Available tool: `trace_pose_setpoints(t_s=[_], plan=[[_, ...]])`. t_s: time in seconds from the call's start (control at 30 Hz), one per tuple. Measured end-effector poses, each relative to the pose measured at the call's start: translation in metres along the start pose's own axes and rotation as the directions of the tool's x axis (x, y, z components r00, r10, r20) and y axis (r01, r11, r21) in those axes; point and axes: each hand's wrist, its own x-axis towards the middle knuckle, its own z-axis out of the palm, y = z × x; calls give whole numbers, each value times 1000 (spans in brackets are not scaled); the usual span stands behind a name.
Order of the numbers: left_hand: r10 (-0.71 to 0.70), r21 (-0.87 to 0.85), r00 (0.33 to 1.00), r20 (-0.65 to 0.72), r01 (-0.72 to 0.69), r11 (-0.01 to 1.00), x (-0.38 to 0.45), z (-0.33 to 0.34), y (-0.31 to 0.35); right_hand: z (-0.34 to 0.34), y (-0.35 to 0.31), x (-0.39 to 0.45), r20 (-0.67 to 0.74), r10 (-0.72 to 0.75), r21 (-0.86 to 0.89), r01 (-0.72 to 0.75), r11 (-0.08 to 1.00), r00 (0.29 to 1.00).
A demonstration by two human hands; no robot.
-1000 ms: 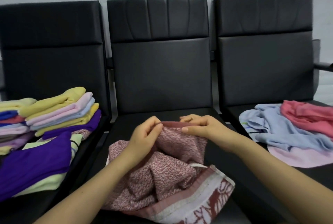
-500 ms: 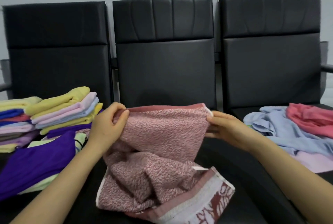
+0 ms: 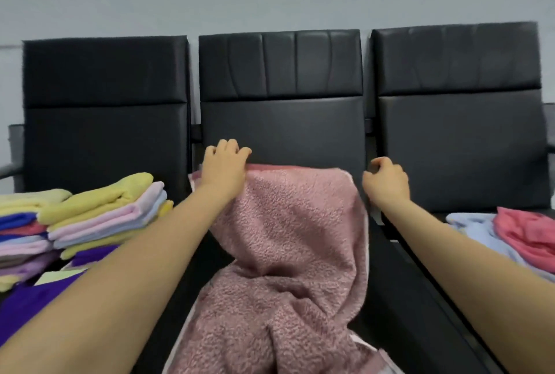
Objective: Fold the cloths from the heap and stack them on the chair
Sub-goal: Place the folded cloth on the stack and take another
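Left hand (image 3: 224, 170) is gripping the top edge of the pink towel (image 3: 288, 241), fingers curled over it; right hand (image 3: 386, 182) is pinching the opposite top corner. Between them the towel is hanging spread in front of the middle chair (image 3: 282, 121), its lower part bunching on that seat. Left of the middle chair, the folded stack (image 3: 102, 214) is sitting; right of it, the unfolded heap (image 3: 516, 235) is lying.

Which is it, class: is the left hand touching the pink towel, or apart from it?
Touching. The head view shows the left hand gripping the top edge of the pink towel, fingers curled over its rim.
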Motion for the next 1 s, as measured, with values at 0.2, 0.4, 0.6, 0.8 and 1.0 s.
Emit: trace_pose_setpoints(t_s=[0.2, 0.4, 0.6, 0.8, 1.0], plan=[[-38, -353, 980, 196, 107, 930, -78, 9, 60, 17, 28, -51, 221, -28, -28, 35, 999, 975], [-47, -783, 988, 145, 143, 605, -193, -36, 74, -7, 57, -134, 496, -94, 118, 40, 992, 863], [395, -825, 878, 271, 1, 565, -254, -68, 61, -44, 50, -185, 784, -307, 229, 210, 951, 539], [493, -555, 785, 376, -236, 798, -283, -46, 31, -44, 62, -215, 830, -403, 172, 512, 841, 384], [440, -523, 798, 413, -188, 832, -287, -45, 28, -35, 59, -218, 875, -356, 75, 634, 770, 329]])
